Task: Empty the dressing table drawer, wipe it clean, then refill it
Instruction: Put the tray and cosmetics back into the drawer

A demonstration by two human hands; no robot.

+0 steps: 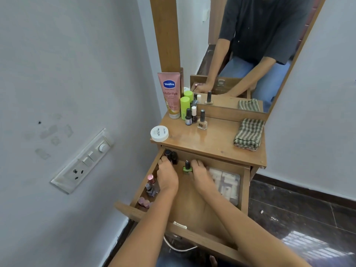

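Drawer (245, 189): pulled open below the tabletop (217, 143); emptying judged part done; stock remains inside.
Right hand (200, 171): inside the drawer near the back; fingers curled on the green bottle (187, 167); the bottle is upright, low in the drawer.
Left hand (167, 176): at the back left corner; fingertips at the dark bottles (171, 156); whether it has closed on them cannot be told.
Remaining stock: small bottles (151, 186) along the left wall; clear box (224, 183) at the right side.
Tabletop load: tube (170, 93), jar (159, 133) and polish bottles (194, 116) crowded at the back left; cloth (249, 134) folded at the right.
Risk, slip: two dark bottles taken in one hand; smooth glass; one may drop and crack or leak.
Risk, snag: both lifts start under the tabletop edge; a cap may strike it.
Risk, topple: little free room beside the polish bottles; a careless set-down may knock them over like skittles.
Risk, jar: it overhangs the left edge; a nudge may send it off.
Risk, wrist: the left forearm passes close over the small bottles; a sideways sweep may tip them.
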